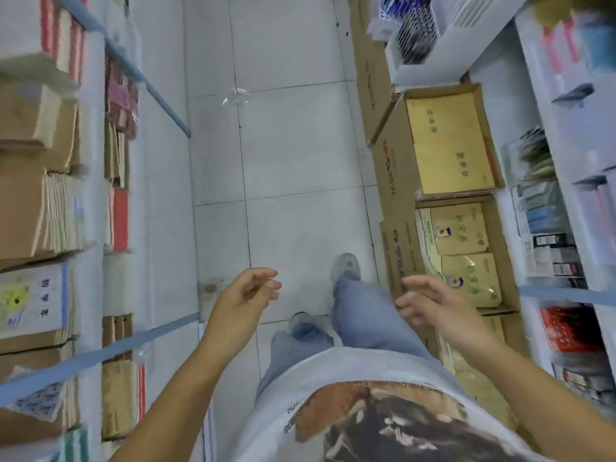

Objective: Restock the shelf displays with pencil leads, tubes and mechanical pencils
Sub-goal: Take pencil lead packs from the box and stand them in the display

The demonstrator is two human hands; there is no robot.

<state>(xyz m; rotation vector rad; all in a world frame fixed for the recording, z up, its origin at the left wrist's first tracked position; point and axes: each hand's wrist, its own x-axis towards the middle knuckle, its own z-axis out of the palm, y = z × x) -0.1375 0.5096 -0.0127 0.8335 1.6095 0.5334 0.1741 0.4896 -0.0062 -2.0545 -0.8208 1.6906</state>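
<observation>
Aisle between shelves. Likely hazards: a foot catching the open cartons (393, 155) just beside the person's legs, or slipping on the clear wrapper (237, 95) ahead on the floor (283, 161). Counts: two hands, left hand (248, 290) and right hand (423, 300), loosely curled, holding nothing; two open cartons; one wrapper. Pencil stock cannot be told apart among the blurred packs (546, 225) on the right shelf (566, 155).

Two bare hands show, the left hand (246, 295) and the right hand (423, 301), plus two shoes (346, 265), two open cartons (393, 168) and one scrap of clear wrap (237, 95).
</observation>
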